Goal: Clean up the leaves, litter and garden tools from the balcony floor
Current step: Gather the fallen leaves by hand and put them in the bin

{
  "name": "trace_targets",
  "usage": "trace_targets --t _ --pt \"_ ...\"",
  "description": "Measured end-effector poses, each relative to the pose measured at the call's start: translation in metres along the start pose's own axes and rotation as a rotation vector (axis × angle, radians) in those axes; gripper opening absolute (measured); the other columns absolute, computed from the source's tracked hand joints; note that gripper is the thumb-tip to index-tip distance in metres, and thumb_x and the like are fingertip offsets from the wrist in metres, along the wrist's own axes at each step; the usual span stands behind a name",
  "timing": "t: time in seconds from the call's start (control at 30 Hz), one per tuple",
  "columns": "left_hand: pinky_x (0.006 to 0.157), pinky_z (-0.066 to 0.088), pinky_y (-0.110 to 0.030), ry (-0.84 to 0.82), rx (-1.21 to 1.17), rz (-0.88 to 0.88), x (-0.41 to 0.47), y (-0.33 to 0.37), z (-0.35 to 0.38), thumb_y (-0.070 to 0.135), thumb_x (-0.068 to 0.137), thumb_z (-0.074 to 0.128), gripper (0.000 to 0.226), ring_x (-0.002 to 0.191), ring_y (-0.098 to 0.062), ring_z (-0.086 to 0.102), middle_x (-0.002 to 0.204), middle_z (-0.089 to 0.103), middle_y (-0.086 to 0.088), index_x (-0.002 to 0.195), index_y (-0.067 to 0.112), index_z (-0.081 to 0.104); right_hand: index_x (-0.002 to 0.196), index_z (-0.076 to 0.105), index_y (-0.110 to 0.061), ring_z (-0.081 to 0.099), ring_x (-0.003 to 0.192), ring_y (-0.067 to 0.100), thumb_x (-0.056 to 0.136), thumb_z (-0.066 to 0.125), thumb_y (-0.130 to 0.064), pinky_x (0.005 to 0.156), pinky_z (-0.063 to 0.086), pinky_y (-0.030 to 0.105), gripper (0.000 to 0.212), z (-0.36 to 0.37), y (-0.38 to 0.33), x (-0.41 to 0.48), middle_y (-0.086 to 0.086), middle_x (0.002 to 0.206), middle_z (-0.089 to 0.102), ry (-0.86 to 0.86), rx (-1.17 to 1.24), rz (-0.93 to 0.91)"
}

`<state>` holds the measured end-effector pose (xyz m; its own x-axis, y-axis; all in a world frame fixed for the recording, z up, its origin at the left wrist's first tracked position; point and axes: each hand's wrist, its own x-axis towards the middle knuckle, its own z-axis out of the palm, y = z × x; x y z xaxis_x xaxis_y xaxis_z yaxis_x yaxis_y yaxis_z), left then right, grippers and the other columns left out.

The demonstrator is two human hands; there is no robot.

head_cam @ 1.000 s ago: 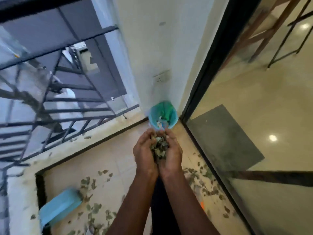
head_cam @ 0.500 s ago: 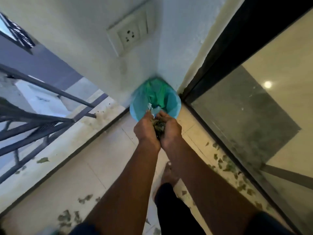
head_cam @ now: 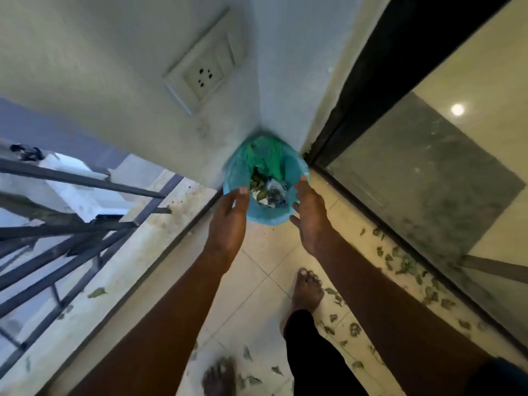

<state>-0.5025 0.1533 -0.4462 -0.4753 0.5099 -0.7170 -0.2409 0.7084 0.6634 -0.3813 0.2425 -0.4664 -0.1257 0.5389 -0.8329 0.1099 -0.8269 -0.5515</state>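
Note:
A blue bin (head_cam: 264, 218) lined with a green bag stands in the corner of the balcony. Dry leaves and scraps of litter (head_cam: 267, 191) lie inside it. My left hand (head_cam: 230, 221) hovers at the bin's left rim with straight fingers, holding nothing. My right hand (head_cam: 310, 214) is spread open at the right rim, also empty. More dry leaves (head_cam: 400, 264) are scattered on the tiled floor along the glass door and near my bare feet.
White walls meet behind the bin, with a socket plate (head_cam: 203, 72) above it. A sliding glass door (head_cam: 428, 178) with a dark frame runs along the right. A metal railing (head_cam: 71, 218) on a low ledge borders the left.
My hands, cupped together around a heap of leaves over the bin before, have parted. The leaves now lie in the bin. The camera has moved closer to the corner.

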Motion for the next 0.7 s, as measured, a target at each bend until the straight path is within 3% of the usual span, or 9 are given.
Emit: trace_targets --t 0.07,0.1,0.17,0.23,0.27,0.33,0.4,0.53,0.7 --pt "0.106 0.032 -0.025 -0.019 0.351 0.230 -0.022 0.006 -0.013 0.057 0.104 0.042 0.053 0.134 -0.003 0.041 0.142 0.044 0.020 0.150 0.031 0.048 0.109 0.059 -0.030 0.057 0.073 -0.022 0.112 0.037 -0.036 0.062 0.041 0.000 0.023 -0.008 -0.011 -0.040 -0.024 0.092 0.056 0.036 -0.134 -0.168" --pt "0.107 0.032 -0.023 -0.029 0.462 0.338 -0.034 0.014 -0.021 0.057 0.102 0.043 0.057 0.133 0.000 0.040 0.143 0.042 0.021 0.152 0.030 0.046 0.103 0.059 -0.031 0.054 0.070 -0.029 0.112 0.035 -0.031 0.062 0.037 -0.005 0.025 -0.012 -0.018 -0.062 -0.029 0.090 0.053 0.064 -0.155 -0.244" --pt "0.116 0.034 -0.029 -0.092 0.566 0.483 -0.057 0.033 -0.032 0.061 0.101 0.043 0.062 0.143 -0.003 0.037 0.156 0.039 0.017 0.154 0.030 0.043 0.098 0.058 -0.038 0.051 0.083 -0.035 0.112 0.035 -0.024 0.073 0.035 -0.007 0.030 -0.025 -0.021 -0.103 -0.035 0.094 0.053 0.111 -0.221 -0.392" --pt "0.123 0.030 -0.034 -0.182 0.671 0.600 -0.085 0.052 -0.043 0.064 0.102 0.040 0.064 0.152 -0.011 0.032 0.166 0.032 0.009 0.157 0.030 0.040 0.116 0.061 -0.040 0.051 0.115 -0.023 0.109 0.037 -0.036 0.102 0.037 0.006 0.025 -0.037 -0.020 -0.144 -0.028 0.116 0.061 0.191 -0.356 -0.468" --pt "0.122 0.029 -0.033 -0.223 0.710 0.661 -0.103 0.066 -0.049 0.062 0.102 0.039 0.063 0.153 -0.013 0.031 0.168 0.030 0.007 0.157 0.030 0.040 0.132 0.060 -0.033 0.047 0.132 -0.008 0.106 0.036 -0.045 0.114 0.031 0.015 0.037 -0.044 -0.019 -0.168 -0.017 0.133 0.060 0.217 -0.425 -0.471" --pt "0.118 0.033 -0.033 -0.278 0.762 0.759 -0.143 0.094 -0.058 0.057 0.103 0.039 0.060 0.152 -0.015 0.033 0.169 0.028 0.006 0.155 0.028 0.044 0.150 0.049 -0.019 0.033 0.149 0.011 0.103 0.033 -0.052 0.121 0.018 0.020 0.060 -0.060 -0.024 -0.225 -0.002 0.156 0.046 0.301 -0.513 -0.498" --pt "0.117 0.037 -0.035 -0.350 0.764 0.894 -0.187 0.121 -0.067 0.054 0.101 0.041 0.056 0.150 -0.016 0.037 0.168 0.030 0.006 0.151 0.029 0.049 0.153 0.046 -0.016 0.026 0.153 0.013 0.102 0.030 -0.056 0.123 0.014 0.023 0.067 -0.071 -0.030 -0.281 0.003 0.162 0.039 0.379 -0.544 -0.548" --pt "0.116 0.041 -0.049 -0.480 0.867 1.150 -0.279 0.165 -0.075 0.057 0.102 0.038 0.055 0.146 -0.024 0.042 0.168 0.030 0.004 0.147 0.029 0.052 0.152 0.047 -0.021 0.028 0.152 0.016 0.101 0.032 -0.066 0.124 0.025 0.036 0.069 -0.094 -0.024 -0.398 0.005 0.163 0.035 0.543 -0.525 -0.614" --pt "0.119 0.033 -0.058 -0.644 1.033 1.340 -0.365 0.174 -0.052 0.059 0.101 0.038 0.061 0.152 -0.030 0.033 0.170 0.025 -0.005 0.151 0.025 0.048 0.153 0.044 -0.024 0.026 0.152 0.020 0.105 0.043 -0.054 0.122 0.025 0.036 0.057 -0.122 0.013 -0.501 0.006 0.165 0.031 0.762 -0.547 -0.604"
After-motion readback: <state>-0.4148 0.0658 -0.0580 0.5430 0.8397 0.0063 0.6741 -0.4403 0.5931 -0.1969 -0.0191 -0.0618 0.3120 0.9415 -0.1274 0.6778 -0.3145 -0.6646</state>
